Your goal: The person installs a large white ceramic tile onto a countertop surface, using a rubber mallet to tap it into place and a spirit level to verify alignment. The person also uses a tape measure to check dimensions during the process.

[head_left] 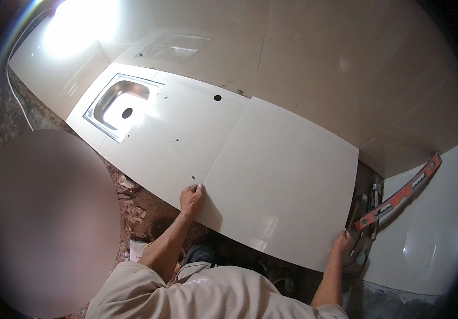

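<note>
A large white tile (287,181) lies at the right end of a white counter slab (186,127), with a straight seam between them. My left hand (190,199) is closed at the tile's near left corner, by the seam, its thumb on top. At the near right corner my right hand (343,242) grips the tile's edge, the thumb showing above and the other fingers mostly hidden. A steel sink (99,121) is set into the left part of the counter, and a round hole (217,98) shows near the back wall.
An orange spirit level (399,198) lies slanting over a white surface (415,244) at the right. Several tools (375,204) sit in the dark gap beside the tile. Beige tiled wall (314,64) rises behind. Rubble (133,207) covers the ground at left, near a blurred oval patch.
</note>
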`<state>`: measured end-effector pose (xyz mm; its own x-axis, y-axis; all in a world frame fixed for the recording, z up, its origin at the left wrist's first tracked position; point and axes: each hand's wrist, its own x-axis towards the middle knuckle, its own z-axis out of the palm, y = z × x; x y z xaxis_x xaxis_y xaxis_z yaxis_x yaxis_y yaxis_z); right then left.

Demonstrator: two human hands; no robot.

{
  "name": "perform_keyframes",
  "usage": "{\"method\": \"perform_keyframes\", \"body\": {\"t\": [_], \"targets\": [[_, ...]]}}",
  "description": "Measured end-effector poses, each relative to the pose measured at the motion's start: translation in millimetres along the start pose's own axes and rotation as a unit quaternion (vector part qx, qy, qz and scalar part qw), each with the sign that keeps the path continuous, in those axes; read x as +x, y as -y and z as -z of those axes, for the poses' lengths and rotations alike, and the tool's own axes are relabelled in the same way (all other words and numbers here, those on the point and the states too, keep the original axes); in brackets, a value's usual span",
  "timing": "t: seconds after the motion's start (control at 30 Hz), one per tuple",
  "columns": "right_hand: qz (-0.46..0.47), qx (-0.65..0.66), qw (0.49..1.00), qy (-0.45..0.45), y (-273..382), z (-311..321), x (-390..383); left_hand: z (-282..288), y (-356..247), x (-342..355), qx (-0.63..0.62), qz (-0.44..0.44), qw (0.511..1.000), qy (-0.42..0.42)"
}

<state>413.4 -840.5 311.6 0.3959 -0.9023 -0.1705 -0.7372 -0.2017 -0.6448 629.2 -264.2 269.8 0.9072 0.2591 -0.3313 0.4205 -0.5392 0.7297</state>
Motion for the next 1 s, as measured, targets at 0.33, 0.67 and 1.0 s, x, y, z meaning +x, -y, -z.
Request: {"method": "perform_keyframes", "body": {"t": [0.33, 0.67, 1.0], "targets": [[-0.023, 0.077, 0.997, -0.008, -44, -23, 36, -6, -11, -3, 0.031, 0.005, 0.999, -0.009], [0.017, -0.007, 0.999, -0.032, -38, -19, 29, 0, -30, -16, 0.083, 0.001, 0.996, -0.014], [-0.056, -0.100, 0.993, 0.029, -40, -31, 59, 32, -14, -45, 0.045, -0.142, 0.979, -0.141]]}}
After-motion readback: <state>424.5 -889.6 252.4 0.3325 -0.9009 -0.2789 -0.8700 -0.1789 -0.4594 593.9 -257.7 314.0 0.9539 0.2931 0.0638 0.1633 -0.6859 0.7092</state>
